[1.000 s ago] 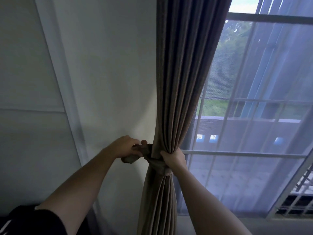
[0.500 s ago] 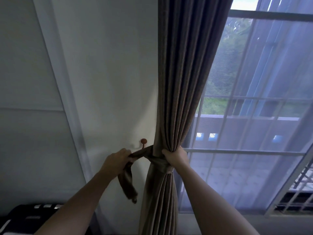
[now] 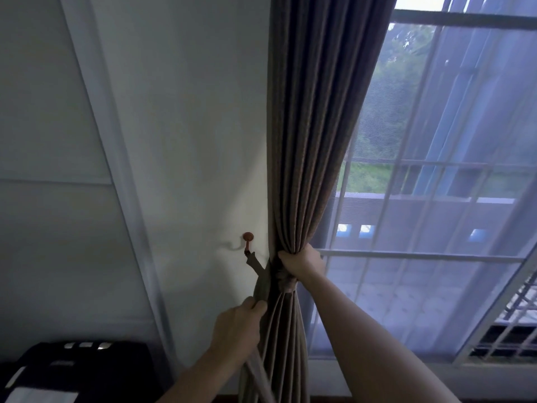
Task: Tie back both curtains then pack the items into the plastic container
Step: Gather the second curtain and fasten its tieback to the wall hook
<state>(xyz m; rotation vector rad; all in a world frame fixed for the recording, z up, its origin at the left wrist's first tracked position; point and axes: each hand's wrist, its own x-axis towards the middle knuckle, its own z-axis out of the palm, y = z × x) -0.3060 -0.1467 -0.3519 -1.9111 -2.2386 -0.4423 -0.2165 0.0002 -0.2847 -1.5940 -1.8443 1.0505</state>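
A brown pleated curtain (image 3: pixel 311 135) hangs gathered against the white wall, left of the window. A matching fabric tieback (image 3: pixel 260 279) runs from a small reddish wall hook (image 3: pixel 248 237) down around the gathered cloth. My right hand (image 3: pixel 299 264) grips the bunched curtain at the tieback's wrap. Lower down, my left hand (image 3: pixel 236 330) holds the tieback's hanging end against the curtain's left edge. The plastic container is out of view.
A sheer white curtain (image 3: pixel 436 199) covers the window with its grille at the right. A dark object with white patches (image 3: pixel 75 370) sits at the bottom left. A white vertical trim (image 3: pixel 116 170) runs down the wall.
My left hand dropped from beside the hook to lower along the tieback's loose end, drawing it down against the curtain. The hook came into view. My right hand kept its grip.
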